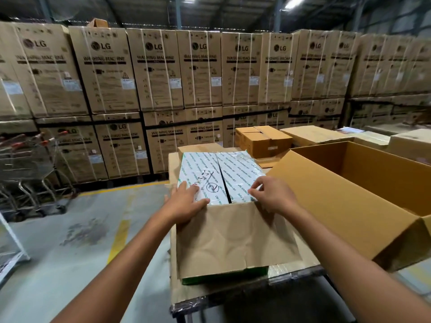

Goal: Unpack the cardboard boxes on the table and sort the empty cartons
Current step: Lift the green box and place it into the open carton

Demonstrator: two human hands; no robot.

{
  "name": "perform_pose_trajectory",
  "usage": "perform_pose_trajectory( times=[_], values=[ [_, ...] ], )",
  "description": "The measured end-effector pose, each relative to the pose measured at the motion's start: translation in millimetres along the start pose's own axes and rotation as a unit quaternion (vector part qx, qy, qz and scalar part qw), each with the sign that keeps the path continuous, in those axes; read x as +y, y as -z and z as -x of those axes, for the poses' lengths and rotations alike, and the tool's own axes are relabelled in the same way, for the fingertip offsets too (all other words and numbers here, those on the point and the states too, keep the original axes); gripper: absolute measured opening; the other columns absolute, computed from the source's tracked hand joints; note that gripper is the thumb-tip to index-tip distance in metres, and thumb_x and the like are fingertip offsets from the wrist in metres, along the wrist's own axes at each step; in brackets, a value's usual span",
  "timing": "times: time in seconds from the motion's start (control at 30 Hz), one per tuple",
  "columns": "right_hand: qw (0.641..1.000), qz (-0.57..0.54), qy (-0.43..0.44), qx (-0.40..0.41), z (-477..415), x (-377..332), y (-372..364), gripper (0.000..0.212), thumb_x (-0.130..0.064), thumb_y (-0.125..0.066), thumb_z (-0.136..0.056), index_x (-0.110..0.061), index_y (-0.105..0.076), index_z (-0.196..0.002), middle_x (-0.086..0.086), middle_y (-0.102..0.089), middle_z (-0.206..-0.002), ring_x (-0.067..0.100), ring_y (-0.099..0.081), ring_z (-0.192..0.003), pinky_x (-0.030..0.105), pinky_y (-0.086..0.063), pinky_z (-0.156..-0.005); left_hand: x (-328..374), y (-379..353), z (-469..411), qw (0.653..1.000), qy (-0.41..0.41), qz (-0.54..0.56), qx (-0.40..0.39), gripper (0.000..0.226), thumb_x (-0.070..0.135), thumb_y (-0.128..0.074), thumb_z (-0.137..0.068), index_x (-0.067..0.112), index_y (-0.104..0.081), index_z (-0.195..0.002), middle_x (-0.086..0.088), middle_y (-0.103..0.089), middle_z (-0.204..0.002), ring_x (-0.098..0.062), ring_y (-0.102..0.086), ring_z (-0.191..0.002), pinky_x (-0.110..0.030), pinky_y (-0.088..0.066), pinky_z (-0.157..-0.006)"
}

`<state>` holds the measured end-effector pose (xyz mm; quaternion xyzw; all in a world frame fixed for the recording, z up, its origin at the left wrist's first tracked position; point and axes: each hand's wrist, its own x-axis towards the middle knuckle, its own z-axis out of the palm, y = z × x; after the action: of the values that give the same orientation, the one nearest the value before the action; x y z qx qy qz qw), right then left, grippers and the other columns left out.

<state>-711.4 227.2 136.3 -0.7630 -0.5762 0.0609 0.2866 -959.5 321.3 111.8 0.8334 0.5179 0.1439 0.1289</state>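
A brown cardboard box (233,238) stands on the table in front of me, its two top flaps covered with white printed tape (235,173) and hand-written marks. A dark slit runs between the flaps. My left hand (186,201) lies flat on the left flap at the box's near edge, fingers spread. My right hand (270,194) pinches the near edge of the tape on the right flap. To the right lies a large empty open carton (349,206).
The table (296,271) carries a cardboard sheet. Behind stand a smaller closed brown box (261,141) and more flat cartons (312,135). Stacked washing-machine boxes (154,71) wall the back. Shopping trolleys (28,169) are at the left on a grey floor with yellow lines.
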Motion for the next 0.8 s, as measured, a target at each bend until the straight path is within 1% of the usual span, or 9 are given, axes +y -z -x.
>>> perform_pose_trajectory(
  times=[0.1, 0.2, 0.3, 0.37, 0.5, 0.57, 0.6, 0.7, 0.8],
  values=[
    [0.992, 0.123, 0.011, 0.028, -6.3, -17.1, -7.2, 0.033, -0.049, -0.058, -0.091, -0.030, -0.063, -0.118, 0.002, -0.058, -0.127, 0.025, -0.051, -0.120, 0.043, -0.041, -0.093, 14.3, 1.7, -3.5, 0.997, -0.043, -0.061, -0.008, 0.066, 0.060, -0.045, -0.096, 0.024, -0.036, -0.151, -0.006, -0.025, -0.160, -0.027, -0.002, -0.153, -0.058, -0.009, -0.118],
    [0.989, 0.141, -0.044, -0.033, -15.6, -19.7, -27.0, 0.053, -0.058, -0.048, -0.092, -0.032, -0.048, -0.139, 0.008, -0.039, -0.149, 0.031, -0.031, -0.139, 0.061, -0.024, -0.110, 35.4, -1.7, -9.0, 0.991, -0.106, -0.071, -0.026, 0.053, 0.050, -0.042, -0.101, 0.023, -0.042, -0.147, -0.004, -0.028, -0.160, -0.025, -0.001, -0.154, -0.057, -0.011, -0.121],
    [0.981, 0.170, -0.086, -0.045, -18.4, -15.7, -44.0, 0.061, -0.062, -0.033, -0.094, -0.032, -0.038, -0.147, 0.012, -0.027, -0.159, 0.033, -0.018, -0.147, 0.066, -0.012, -0.112, 51.4, -9.3, -15.0, 0.987, -0.136, -0.058, -0.057, 0.041, 0.032, -0.035, -0.104, 0.021, -0.047, -0.142, 0.000, -0.036, -0.157, -0.024, -0.003, -0.154, -0.059, -0.009, -0.120],
    [0.978, 0.180, -0.091, -0.047, -19.3, -14.2, -45.2, 0.063, -0.064, -0.030, -0.095, -0.033, -0.036, -0.149, 0.012, -0.022, -0.162, 0.034, -0.014, -0.149, 0.066, -0.010, -0.112, 57.8, -10.4, -20.3, 0.984, -0.137, -0.068, -0.086, 0.042, 0.024, -0.034, -0.102, 0.023, -0.049, -0.141, 0.003, -0.032, -0.159, -0.025, 0.000, -0.154, -0.064, -0.002, -0.119],
    [0.977, 0.178, -0.098, -0.060, -20.8, -9.8, -42.0, 0.067, -0.069, -0.029, -0.093, -0.034, -0.034, -0.150, 0.011, -0.017, -0.164, 0.035, -0.010, -0.150, 0.065, -0.010, -0.113, 63.4, -2.6, -31.5, 0.974, -0.130, -0.141, -0.120, 0.040, 0.033, -0.036, -0.101, 0.030, -0.053, -0.137, -0.006, -0.021, -0.163, -0.031, 0.005, -0.153, -0.068, 0.001, -0.117],
    [0.978, 0.175, -0.094, -0.058, -19.0, -10.1, -42.6, 0.069, -0.070, -0.027, -0.093, -0.034, -0.031, -0.151, 0.011, -0.014, -0.165, 0.034, -0.008, -0.151, 0.065, -0.010, -0.114, 67.0, 5.3, -32.6, 0.968, -0.125, -0.186, -0.113, 0.042, 0.047, -0.039, -0.101, 0.030, -0.056, -0.135, -0.012, -0.025, -0.160, -0.033, -0.002, -0.152, -0.064, -0.006, -0.118],
    [0.979, 0.176, -0.091, -0.056, -17.7, -10.1, -42.9, 0.070, -0.071, -0.026, -0.093, -0.034, -0.030, -0.152, 0.010, -0.013, -0.165, 0.034, -0.007, -0.151, 0.064, -0.011, -0.113, 69.7, 10.0, -33.2, 0.968, -0.127, -0.193, -0.102, 0.044, 0.053, -0.041, -0.099, 0.028, -0.059, -0.130, -0.013, -0.033, -0.155, -0.034, -0.013, -0.150, -0.061, -0.016, -0.118],
    [0.979, 0.177, -0.086, -0.052, -15.7, -8.5, -41.7, 0.073, -0.074, -0.022, -0.092, -0.035, -0.029, -0.152, 0.010, -0.013, -0.165, 0.032, -0.008, -0.151, 0.062, -0.015, -0.111, 82.4, 33.6, -36.6, 0.981, -0.126, -0.143, -0.035, 0.035, 0.053, -0.051, -0.093, 0.021, -0.061, -0.104, -0.008, -0.055, -0.122, -0.028, -0.052, -0.116, -0.044, -0.047, -0.093],
    [0.980, 0.175, -0.078, -0.057, -14.8, -5.9, -40.0, 0.074, -0.076, -0.022, -0.091, -0.036, -0.028, -0.152, 0.008, -0.013, -0.165, 0.032, -0.009, -0.151, 0.061, -0.017, -0.111, 92.1, 75.9, -39.8, 0.986, -0.114, -0.118, -0.003, 0.014, 0.031, -0.054, -0.089, 0.018, -0.055, -0.090, -0.004, -0.061, -0.099, -0.024, -0.057, -0.089, -0.033, -0.044, -0.068]
  ],
)
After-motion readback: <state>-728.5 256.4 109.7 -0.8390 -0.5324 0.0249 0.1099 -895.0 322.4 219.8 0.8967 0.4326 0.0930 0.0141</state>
